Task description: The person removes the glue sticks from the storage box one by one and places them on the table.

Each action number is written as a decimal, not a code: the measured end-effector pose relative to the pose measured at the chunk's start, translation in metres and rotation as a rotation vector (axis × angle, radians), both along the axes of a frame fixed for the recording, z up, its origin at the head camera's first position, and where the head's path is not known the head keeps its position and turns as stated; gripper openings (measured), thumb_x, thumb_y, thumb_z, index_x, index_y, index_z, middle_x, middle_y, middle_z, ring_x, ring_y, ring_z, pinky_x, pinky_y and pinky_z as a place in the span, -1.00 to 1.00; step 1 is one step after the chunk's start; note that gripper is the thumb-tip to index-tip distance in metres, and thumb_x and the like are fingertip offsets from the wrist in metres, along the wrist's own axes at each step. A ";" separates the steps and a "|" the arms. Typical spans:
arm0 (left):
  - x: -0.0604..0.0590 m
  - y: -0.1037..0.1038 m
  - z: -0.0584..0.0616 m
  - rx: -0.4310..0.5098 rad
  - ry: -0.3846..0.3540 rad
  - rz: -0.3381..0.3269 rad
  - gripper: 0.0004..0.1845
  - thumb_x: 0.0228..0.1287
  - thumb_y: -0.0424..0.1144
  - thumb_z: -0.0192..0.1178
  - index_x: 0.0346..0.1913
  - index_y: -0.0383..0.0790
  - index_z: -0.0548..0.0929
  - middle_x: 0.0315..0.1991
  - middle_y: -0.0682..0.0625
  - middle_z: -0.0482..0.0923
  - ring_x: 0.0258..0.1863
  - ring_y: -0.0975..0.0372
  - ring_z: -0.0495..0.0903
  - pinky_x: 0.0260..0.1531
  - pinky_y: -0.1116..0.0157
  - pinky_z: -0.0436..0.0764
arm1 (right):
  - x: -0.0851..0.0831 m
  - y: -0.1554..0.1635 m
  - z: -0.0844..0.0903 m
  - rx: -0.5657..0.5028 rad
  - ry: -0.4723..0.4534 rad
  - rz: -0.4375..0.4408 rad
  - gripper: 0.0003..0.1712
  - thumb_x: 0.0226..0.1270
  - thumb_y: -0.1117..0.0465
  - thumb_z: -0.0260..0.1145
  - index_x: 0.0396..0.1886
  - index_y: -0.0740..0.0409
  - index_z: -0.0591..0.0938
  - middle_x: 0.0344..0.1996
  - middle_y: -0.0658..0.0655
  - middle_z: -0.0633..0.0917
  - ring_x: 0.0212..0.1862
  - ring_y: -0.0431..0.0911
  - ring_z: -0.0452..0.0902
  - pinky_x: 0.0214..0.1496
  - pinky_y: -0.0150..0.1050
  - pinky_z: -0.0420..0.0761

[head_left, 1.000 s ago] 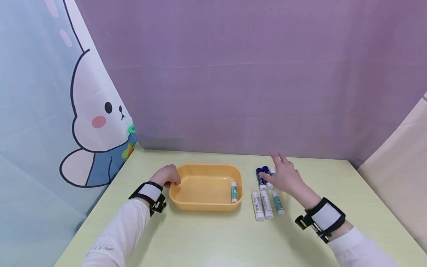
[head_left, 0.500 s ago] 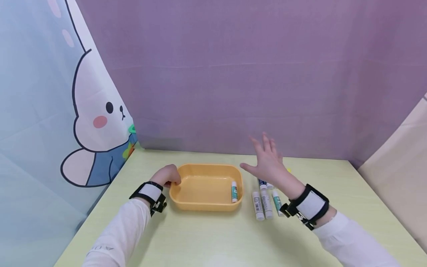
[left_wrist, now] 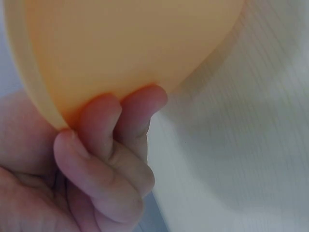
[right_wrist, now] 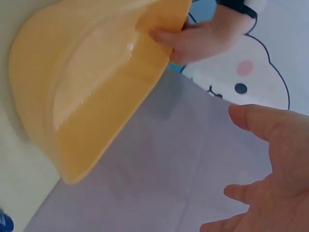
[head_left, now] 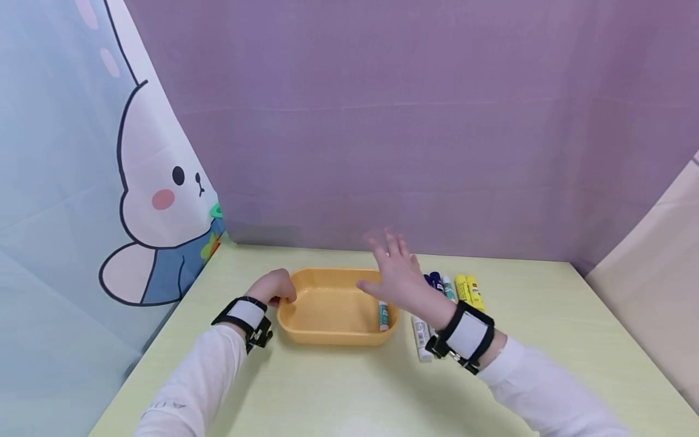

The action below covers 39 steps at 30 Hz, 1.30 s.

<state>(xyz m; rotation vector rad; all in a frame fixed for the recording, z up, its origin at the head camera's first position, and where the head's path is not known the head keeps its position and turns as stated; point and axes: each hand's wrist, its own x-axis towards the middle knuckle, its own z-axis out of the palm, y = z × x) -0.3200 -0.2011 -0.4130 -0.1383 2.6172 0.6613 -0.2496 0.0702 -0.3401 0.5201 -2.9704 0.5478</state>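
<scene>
An orange plastic tray (head_left: 327,331) sits on the pale green table (head_left: 349,394). My left hand (head_left: 273,286) grips its left rim, fingers curled under the edge (left_wrist: 108,140) of the tray (left_wrist: 120,48). A white and teal glue stick (head_left: 383,315) lies inside along the right wall. My right hand (head_left: 394,273) hovers over the tray's right end with fingers spread and holds nothing. The right wrist view shows the open palm (right_wrist: 275,159), the tray (right_wrist: 87,96) and the left hand (right_wrist: 193,41) on its rim.
Right of the tray lie several glue sticks: dark blue ones (head_left: 435,280), a teal one (head_left: 448,286), two yellow ones (head_left: 469,290) and white ones (head_left: 420,337) partly under my right wrist. A purple backdrop stands behind, a rabbit-print curtain (head_left: 147,200) at left.
My right hand has lifted off the glue sticks and swung left to above the tray's right end, uncovering the yellow sticks. The left hand has stayed on the rim.
</scene>
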 end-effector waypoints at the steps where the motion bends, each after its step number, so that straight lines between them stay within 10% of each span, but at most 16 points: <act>1: 0.000 0.000 0.000 -0.001 0.000 0.003 -0.73 -0.11 -0.50 0.07 -0.23 -0.46 0.48 -0.60 -0.06 0.42 -0.80 0.29 0.29 -0.79 0.43 0.35 | 0.000 -0.003 -0.002 0.004 -0.007 0.002 0.05 0.12 -0.25 0.30 0.50 -0.16 -0.02 0.49 0.23 -0.23 0.47 0.28 -0.34 0.27 0.40 0.08; 20: -0.002 0.000 -0.001 -0.030 -0.003 -0.007 -0.79 -0.12 -0.50 0.06 -0.30 -0.44 0.51 -0.61 -0.05 0.41 -0.80 0.28 0.30 -0.79 0.44 0.35 | -0.011 -0.037 -0.046 0.097 -0.045 0.025 -0.05 0.08 -0.19 0.36 0.40 0.05 0.22 0.34 0.35 0.26 0.26 0.28 0.27 0.13 0.11 0.48; 33: -0.001 0.002 -0.001 -0.041 -0.008 -0.002 -0.78 -0.09 -0.48 0.08 -0.27 -0.44 0.49 -0.58 -0.06 0.44 -0.79 0.29 0.32 -0.78 0.45 0.38 | -0.022 -0.034 -0.075 0.168 -0.183 -0.047 -0.08 0.14 -0.11 0.35 0.36 0.28 0.23 0.28 0.40 0.32 0.32 0.24 0.20 0.32 0.06 0.31; 39: -0.001 0.001 -0.001 -0.050 0.001 -0.004 -0.80 -0.11 -0.48 0.08 -0.31 -0.43 0.51 -0.62 -0.04 0.41 -0.79 0.29 0.33 -0.78 0.45 0.38 | -0.024 -0.032 -0.082 0.222 -0.184 -0.086 -0.26 0.14 -0.07 0.36 0.12 0.38 0.41 -0.06 0.34 0.52 -0.06 0.12 0.47 -0.08 -0.05 0.58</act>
